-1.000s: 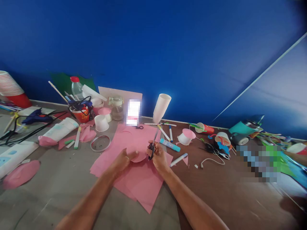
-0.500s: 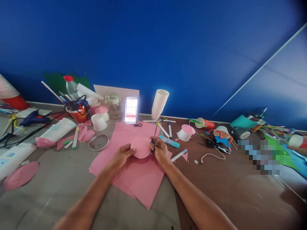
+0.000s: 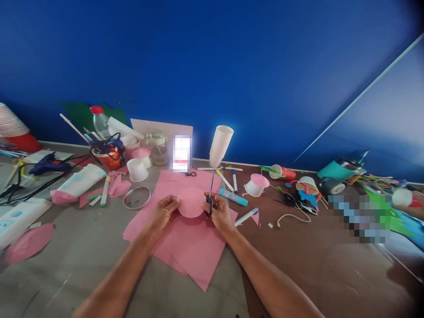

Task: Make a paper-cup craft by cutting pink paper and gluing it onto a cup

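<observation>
A round pink paper disc (image 3: 191, 202) is pinched at its left edge between the thumb and fingers of my left hand (image 3: 165, 212). My right hand (image 3: 219, 211) is closed around the dark handles of a pair of scissors (image 3: 209, 206), whose blades point up and away. Its fingertips are close to the disc's right edge; whether they touch it I cannot tell. Beneath both hands lie overlapping sheets of pink paper (image 3: 198, 260) on the table.
A stack of white paper cups (image 3: 221, 145) leans by the blue wall. To the right are a glue stick (image 3: 233, 197), a pink-topped white cup (image 3: 256, 185) and a marker (image 3: 246, 217). Leftward are a metal ring (image 3: 136, 198), a white cup (image 3: 137, 170) and a power strip (image 3: 23, 221).
The disc and both hands have shifted slightly left. The scissors have tilted more upright, and my right fingers have moved toward the disc's edge. At the far right, another person's hand with a cup has moved slightly.
</observation>
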`<state>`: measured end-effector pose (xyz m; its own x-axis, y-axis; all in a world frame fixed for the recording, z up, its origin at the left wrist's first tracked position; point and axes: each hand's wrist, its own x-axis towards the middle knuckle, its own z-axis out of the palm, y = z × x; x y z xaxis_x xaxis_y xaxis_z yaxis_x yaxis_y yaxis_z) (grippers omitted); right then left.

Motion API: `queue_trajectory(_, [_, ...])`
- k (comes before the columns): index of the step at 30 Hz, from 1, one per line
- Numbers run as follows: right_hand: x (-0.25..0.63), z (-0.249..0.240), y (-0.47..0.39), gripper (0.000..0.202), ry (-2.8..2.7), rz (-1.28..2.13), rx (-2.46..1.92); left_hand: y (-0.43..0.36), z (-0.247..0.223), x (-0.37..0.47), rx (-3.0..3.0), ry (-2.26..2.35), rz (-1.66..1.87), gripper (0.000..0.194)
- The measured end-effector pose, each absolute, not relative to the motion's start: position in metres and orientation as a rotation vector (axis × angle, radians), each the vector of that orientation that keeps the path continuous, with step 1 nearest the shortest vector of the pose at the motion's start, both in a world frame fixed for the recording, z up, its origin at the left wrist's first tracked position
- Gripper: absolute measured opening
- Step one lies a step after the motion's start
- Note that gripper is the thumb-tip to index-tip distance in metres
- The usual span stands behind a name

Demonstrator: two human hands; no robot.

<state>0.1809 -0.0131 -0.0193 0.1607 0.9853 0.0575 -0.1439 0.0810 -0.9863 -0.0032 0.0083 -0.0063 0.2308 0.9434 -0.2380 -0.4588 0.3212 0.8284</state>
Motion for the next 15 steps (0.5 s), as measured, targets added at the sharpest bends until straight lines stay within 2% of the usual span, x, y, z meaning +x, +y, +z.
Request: queue_trajectory(15, [0.1796, -0.0163, -0.0204, 0.049, -1.016, 1.188, -1.105, 0.0089, -0.0082, -0.0009, 0.729, 0.905, 1.141, 0.026])
